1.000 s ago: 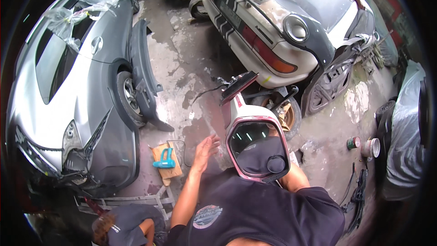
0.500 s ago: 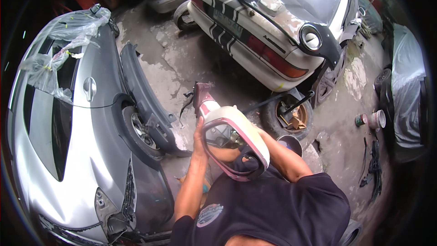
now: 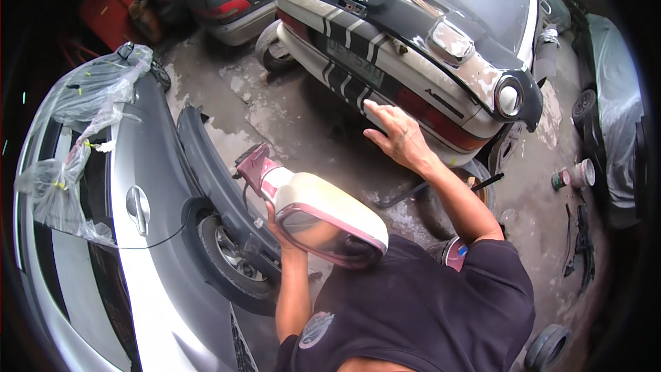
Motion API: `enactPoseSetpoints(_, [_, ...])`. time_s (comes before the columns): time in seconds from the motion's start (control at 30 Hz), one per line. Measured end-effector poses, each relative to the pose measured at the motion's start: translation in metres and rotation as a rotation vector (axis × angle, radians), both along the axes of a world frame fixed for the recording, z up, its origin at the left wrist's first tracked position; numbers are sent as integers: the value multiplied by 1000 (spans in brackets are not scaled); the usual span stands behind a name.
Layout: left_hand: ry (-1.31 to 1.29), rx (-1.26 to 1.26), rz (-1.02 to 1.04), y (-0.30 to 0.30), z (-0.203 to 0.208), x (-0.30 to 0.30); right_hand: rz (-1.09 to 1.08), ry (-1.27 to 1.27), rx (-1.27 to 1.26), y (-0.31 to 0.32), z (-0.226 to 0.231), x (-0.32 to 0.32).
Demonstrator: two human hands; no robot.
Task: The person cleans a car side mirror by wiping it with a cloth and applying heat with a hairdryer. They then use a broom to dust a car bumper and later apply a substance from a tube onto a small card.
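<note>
A car side mirror (image 3: pixel 337 207) is held up in front of my chest. Its housing is cream and pale yellow, with a pinkish rim around the dark opening and a dull red mounting foot (image 3: pixel 256 167) at its far left end. My left hand (image 3: pixel 277 226) grips it from below, near the neck; part of that hand is hidden behind the housing. Away from the mirror, my right hand (image 3: pixel 401 139) is raised with fingers stretched and thumb apart, holding nothing. Behind it is the rear of a white car (image 3: pixel 406 76).
A silver car (image 3: pixel 155 269), partly under plastic sheeting (image 3: pixel 96 103), stands at left beside a long dark trim panel (image 3: pixel 200 141). A black dashboard-like part (image 3: pixel 385 0) lies across the white car. Paint cans (image 3: pixel 583 173), a loose tire (image 3: pixel 547 348) and dark strips (image 3: pixel 582 248) lie at right.
My right hand has come away from the mirror and risen toward the white car. The mirror has shifted left and tilted in my left hand, so its opening is turned lower.
</note>
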State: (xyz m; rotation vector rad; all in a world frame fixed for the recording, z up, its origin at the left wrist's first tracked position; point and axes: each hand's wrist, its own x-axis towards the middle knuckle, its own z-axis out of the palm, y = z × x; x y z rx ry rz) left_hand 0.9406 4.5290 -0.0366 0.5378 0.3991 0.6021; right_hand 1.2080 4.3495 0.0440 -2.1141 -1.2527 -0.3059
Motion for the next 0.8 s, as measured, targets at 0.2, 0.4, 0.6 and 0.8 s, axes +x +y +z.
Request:
enactPoseSetpoints(0.2, [136,194,119,121,0,54,-364,-457,-98,91,59,182])
enactPoseSetpoints(0.4, [98,289,90,187,27,116,-445,-263,-287,144,75,301])
enactPoseSetpoints(0.6, [468,1425,179,266,19,195,-414,147,-487,179,110,395])
enactPoseSetpoints(0.8, [268,999,134,377,-17,295,-271,414,-474,185,120,461])
